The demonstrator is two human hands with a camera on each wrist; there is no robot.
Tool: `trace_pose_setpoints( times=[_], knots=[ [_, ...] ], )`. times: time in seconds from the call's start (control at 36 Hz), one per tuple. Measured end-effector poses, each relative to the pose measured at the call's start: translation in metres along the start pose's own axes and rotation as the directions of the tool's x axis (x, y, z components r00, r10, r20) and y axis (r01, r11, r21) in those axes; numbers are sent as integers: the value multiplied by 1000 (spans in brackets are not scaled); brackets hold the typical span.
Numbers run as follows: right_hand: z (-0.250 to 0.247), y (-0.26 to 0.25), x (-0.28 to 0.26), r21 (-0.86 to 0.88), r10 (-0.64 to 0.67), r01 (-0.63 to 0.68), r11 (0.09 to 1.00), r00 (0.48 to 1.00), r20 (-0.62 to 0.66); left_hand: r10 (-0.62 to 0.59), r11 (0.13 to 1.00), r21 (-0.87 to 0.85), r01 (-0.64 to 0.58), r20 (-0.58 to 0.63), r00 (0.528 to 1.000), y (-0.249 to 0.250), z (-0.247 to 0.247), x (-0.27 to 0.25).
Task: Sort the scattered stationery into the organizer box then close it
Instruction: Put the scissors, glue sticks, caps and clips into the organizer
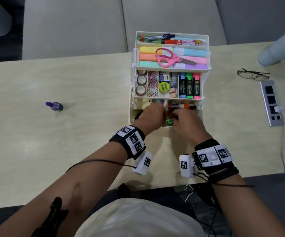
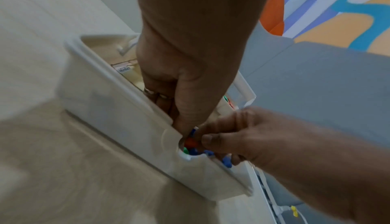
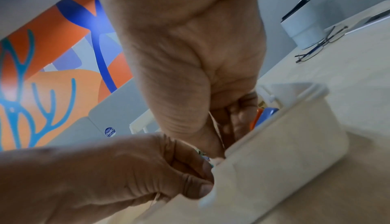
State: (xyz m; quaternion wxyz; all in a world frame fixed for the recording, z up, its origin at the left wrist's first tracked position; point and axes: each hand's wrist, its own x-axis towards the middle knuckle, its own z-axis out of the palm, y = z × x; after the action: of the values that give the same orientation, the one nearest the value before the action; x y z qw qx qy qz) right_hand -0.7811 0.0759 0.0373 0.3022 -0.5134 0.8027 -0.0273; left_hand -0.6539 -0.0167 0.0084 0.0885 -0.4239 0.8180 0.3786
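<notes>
The white organizer box [image 1: 131, 108] stands open at the table's middle, its upper trays fanned back and filled with pink scissors [image 1: 169, 59], highlighters [image 1: 189, 86], tape rolls and clips. Both hands reach into the bottom compartment. My left hand [image 1: 153, 115] and right hand [image 1: 184, 119] meet over a bunch of coloured pens [image 1: 169, 122]. In the left wrist view the left hand [image 2: 183, 107] and the curled right hand [image 2: 221, 139] close on red, green and blue pen ends [image 2: 191, 141] at the box's front wall [image 2: 118, 111]. The fingertips are hidden inside the box [image 3: 284, 144].
A purple-capped bottle [image 1: 54, 106] lies alone on the table at the left. Folded glasses [image 1: 252, 75], a white cylinder [image 1: 278, 48] and a recessed socket strip [image 1: 271, 102] with a plugged cable sit at the right. A grey sofa stands behind the table.
</notes>
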Motion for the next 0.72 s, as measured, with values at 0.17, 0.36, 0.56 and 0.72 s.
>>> trace_pose_setpoints(
  times=[0.17, 0.36, 0.56, 0.72],
  knots=[
    [17, -4, -51, 206, -58, 146, 968, 923, -382, 159, 983, -88, -163, -46, 986, -20, -13, -19],
    [70, -20, -95, 285, -114, 184, 941, 962, -247, 265, 951, -126, -283, -141, 954, -68, -45, -74],
    [112, -57, -114, 314, -233, 190, 930, 967, 106, 410, 910, -8, -413, -108, 906, -132, -54, -141],
    [141, -90, -124, 179, -206, 166, 970, 950, 235, 366, 919, 69, -389, 219, 904, -179, -40, -180]
  ],
)
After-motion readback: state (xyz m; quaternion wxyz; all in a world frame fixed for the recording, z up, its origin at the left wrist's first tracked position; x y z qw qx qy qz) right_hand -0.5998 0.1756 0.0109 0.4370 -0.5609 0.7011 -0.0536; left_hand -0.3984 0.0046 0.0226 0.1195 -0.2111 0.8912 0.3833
